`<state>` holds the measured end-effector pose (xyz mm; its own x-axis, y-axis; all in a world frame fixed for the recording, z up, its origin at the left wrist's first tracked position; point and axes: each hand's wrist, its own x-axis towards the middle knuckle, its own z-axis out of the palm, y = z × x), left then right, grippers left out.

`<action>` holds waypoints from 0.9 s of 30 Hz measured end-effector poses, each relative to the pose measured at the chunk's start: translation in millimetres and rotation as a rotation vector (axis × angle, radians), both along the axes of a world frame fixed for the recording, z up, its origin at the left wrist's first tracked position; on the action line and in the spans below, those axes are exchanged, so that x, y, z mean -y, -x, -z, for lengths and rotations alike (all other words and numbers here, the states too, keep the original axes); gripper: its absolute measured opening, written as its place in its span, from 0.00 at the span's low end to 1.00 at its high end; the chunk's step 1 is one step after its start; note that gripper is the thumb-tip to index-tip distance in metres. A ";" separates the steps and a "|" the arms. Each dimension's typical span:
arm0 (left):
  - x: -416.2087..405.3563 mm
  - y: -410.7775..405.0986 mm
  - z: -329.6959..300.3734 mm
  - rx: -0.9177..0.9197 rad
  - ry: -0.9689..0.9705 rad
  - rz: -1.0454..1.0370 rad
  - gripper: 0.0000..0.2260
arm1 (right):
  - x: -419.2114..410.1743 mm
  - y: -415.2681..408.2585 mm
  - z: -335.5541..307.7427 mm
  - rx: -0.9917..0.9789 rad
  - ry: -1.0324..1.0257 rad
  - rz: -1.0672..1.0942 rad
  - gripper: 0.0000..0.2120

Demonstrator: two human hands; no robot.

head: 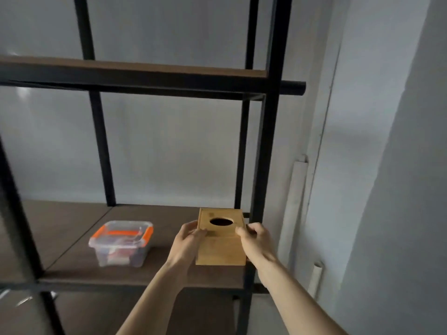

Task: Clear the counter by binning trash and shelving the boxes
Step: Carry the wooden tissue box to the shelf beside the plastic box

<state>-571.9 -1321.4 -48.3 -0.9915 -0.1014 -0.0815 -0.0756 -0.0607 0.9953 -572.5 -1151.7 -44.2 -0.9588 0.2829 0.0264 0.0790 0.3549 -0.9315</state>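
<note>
A wooden tissue box [220, 250] with an oval hole in its top sits at the right end of the brown shelf board [72, 228], near the black corner post. My left hand [188, 240] grips its left side and my right hand [254, 240] grips its right side, fingers curled over the top edges. To the left on the same board stands a clear plastic container [121, 243] with orange clips on its lid and something red inside.
The shelving unit has a black metal frame [266, 146] and a higher brown shelf [135, 68] above. A grey wall lies behind and to the right, with white pipes [295, 204] beside the post. A lower shelf shows at the bottom.
</note>
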 end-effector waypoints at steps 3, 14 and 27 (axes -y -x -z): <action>25.9 25.5 11.2 0.011 0.010 -0.050 0.14 | 24.9 33.8 11.9 0.008 -0.007 -0.066 0.16; 66.9 178.7 46.1 0.096 0.090 -0.069 0.15 | 60.5 192.3 48.9 0.092 0.010 -0.108 0.11; 115.7 279.9 142.6 0.316 0.106 -0.009 0.11 | 108.4 287.3 139.1 0.330 -0.068 -0.059 0.09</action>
